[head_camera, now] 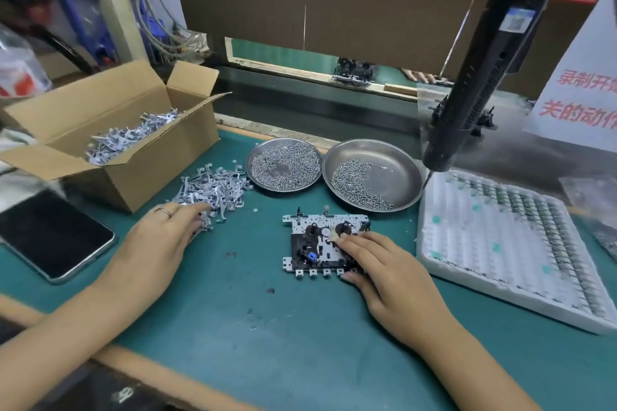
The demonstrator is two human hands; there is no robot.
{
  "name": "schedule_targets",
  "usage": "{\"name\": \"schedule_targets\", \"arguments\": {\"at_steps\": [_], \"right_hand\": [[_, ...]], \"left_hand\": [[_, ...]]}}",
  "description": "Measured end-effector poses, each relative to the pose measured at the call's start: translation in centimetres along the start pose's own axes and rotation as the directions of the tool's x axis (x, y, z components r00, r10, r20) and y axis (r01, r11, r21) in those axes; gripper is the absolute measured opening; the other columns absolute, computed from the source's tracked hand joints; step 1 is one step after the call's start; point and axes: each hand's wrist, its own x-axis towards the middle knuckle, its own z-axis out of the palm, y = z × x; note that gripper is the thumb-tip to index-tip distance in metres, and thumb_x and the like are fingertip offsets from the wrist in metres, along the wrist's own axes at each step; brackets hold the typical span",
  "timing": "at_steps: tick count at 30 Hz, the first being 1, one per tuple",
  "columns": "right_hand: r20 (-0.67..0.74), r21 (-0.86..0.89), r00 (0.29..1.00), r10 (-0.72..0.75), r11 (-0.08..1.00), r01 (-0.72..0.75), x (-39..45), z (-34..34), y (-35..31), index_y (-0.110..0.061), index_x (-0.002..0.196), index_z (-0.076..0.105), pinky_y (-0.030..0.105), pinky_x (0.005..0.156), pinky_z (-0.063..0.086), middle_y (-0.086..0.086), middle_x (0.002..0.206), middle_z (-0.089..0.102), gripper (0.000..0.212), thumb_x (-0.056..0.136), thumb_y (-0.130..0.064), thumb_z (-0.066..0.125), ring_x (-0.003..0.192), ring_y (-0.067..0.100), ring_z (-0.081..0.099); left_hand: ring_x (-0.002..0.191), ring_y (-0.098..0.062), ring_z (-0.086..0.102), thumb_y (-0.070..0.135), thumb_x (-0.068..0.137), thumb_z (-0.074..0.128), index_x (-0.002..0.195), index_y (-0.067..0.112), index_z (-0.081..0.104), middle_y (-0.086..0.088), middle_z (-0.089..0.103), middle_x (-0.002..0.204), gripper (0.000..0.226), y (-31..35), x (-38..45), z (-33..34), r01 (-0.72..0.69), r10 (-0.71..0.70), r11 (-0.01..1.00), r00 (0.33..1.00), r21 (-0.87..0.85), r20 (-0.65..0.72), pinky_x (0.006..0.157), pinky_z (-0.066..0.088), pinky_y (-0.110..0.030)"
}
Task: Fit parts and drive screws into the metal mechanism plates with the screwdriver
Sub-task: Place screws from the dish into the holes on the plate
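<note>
A metal mechanism plate (pixel 317 243) with black reels and a blue part lies on the green mat. My right hand (pixel 384 264) rests on its right side, fingertips pressing a small white part near the right reel and thumb at the plate's lower edge. My left hand (pixel 160 237) reaches into a loose pile of grey metal brackets (pixel 217 190), fingers curled among them; what they hold is hidden. Two steel dishes of screws (pixel 283 165) (pixel 370 177) sit behind the plate. A black electric screwdriver (pixel 484 70) hangs untouched at the upper right, tip down.
An open cardboard box (pixel 110 130) of brackets stands at the left, a phone (pixel 50 237) in front of it. A white foam tray (pixel 507 243) of small parts lies at the right. Another mechanism (pixel 354 73) sits on the far conveyor.
</note>
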Motion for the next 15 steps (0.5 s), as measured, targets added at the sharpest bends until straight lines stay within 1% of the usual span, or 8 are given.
{"name": "schedule_targets", "arguments": {"at_steps": [3,4,6,8,9,11,13,15], "right_hand": [[-0.026,-0.005,1.000,-0.012,1.000,0.011,0.1,0.0,0.0,-0.010,0.123,0.062,0.043,0.083,0.054,-0.001,0.123,0.063,0.039,0.087,-0.022,0.067,0.116,0.026,0.058],[-0.041,-0.005,0.999,-0.023,1.000,0.023,0.1,0.0,0.0,-0.010,0.123,0.062,0.043,0.083,0.054,0.000,0.123,0.064,0.040,0.086,-0.024,0.068,0.114,0.026,0.058],[-0.108,0.029,0.994,-0.033,0.999,0.036,0.0,0.0,-0.1,-0.011,0.123,0.063,0.040,0.088,0.051,-0.001,0.122,0.064,0.040,0.087,-0.028,0.066,0.112,0.024,0.059],[-0.215,0.164,0.976,0.017,0.986,0.019,0.1,0.0,-0.4,-0.012,0.121,0.063,0.035,0.093,0.047,-0.003,0.120,0.063,0.036,0.091,-0.031,0.059,0.112,0.017,0.058],[-0.263,0.257,0.963,0.065,0.966,0.005,0.1,0.1,-0.7,-0.013,0.120,0.063,0.031,0.095,0.045,-0.005,0.118,0.063,0.034,0.092,-0.030,0.056,0.112,0.013,0.057],[-0.314,0.438,0.933,0.173,0.899,-0.019,0.4,0.2,-1.3,-0.016,0.118,0.063,0.020,0.095,0.043,-0.009,0.115,0.063,0.027,0.094,-0.025,0.056,0.110,0.005,0.056],[-0.304,0.559,0.919,0.250,0.828,-0.040,0.8,0.4,-1.9,-0.020,0.117,0.062,0.014,0.092,0.042,-0.011,0.112,0.064,0.025,0.092,-0.019,0.058,0.108,0.003,0.058],[-0.280,0.632,0.912,0.298,0.772,-0.058,1.2,0.5,-2.1,-0.020,0.114,0.065,0.017,0.090,0.045,-0.011,0.110,0.066,0.025,0.090,-0.016,0.060,0.104,0.005,0.060]], "left_hand": [[0.075,-0.037,0.061,-0.013,0.079,0.064,0.112,-0.004,0.066,-0.020,0.063,0.088,0.034,-0.2,0.3,-0.6,-0.083,0.082,0.997,0.992,-0.007,-0.100,0.069,0.049,-0.037],[0.075,-0.031,0.059,-0.010,0.082,0.062,0.113,-0.002,0.067,-0.017,0.061,0.090,0.032,-0.1,0.5,-0.8,-0.082,0.072,0.995,0.987,-0.066,-0.142,0.072,0.046,-0.031],[0.076,-0.015,0.058,0.001,0.087,0.060,0.110,0.009,0.070,-0.008,0.062,0.093,0.027,1.1,0.8,-1.1,-0.009,-0.053,0.952,0.980,-0.307,-0.193,0.075,0.044,-0.019],[0.077,-0.003,0.063,0.007,0.085,0.065,0.098,0.022,0.072,0.002,0.067,0.091,0.021,3.4,1.2,-1.3,0.091,-0.203,0.785,0.972,-0.613,-0.117,0.077,0.046,-0.009],[0.078,-0.001,0.065,0.010,0.082,0.068,0.092,0.026,0.072,0.004,0.071,0.088,0.019,4.9,1.4,-1.3,0.125,-0.234,0.685,0.971,-0.718,-0.055,0.077,0.047,-0.008],[0.077,-0.003,0.068,0.019,0.075,0.070,0.086,0.027,0.072,0.008,0.074,0.084,0.013,7.7,1.7,-0.6,0.147,-0.206,0.544,0.978,-0.826,0.039,0.075,0.048,-0.009],[0.076,-0.005,0.068,0.022,0.072,0.074,0.083,0.025,0.074,0.008,0.074,0.081,0.011,10.1,1.9,0.4,0.153,-0.151,0.488,0.985,-0.859,0.090,0.073,0.049,-0.011],[0.073,-0.004,0.066,0.017,0.074,0.076,0.081,0.024,0.074,0.009,0.073,0.080,0.010,11.7,2.2,1.8,0.142,-0.104,0.490,0.989,-0.860,0.104,0.071,0.049,-0.012]]}}
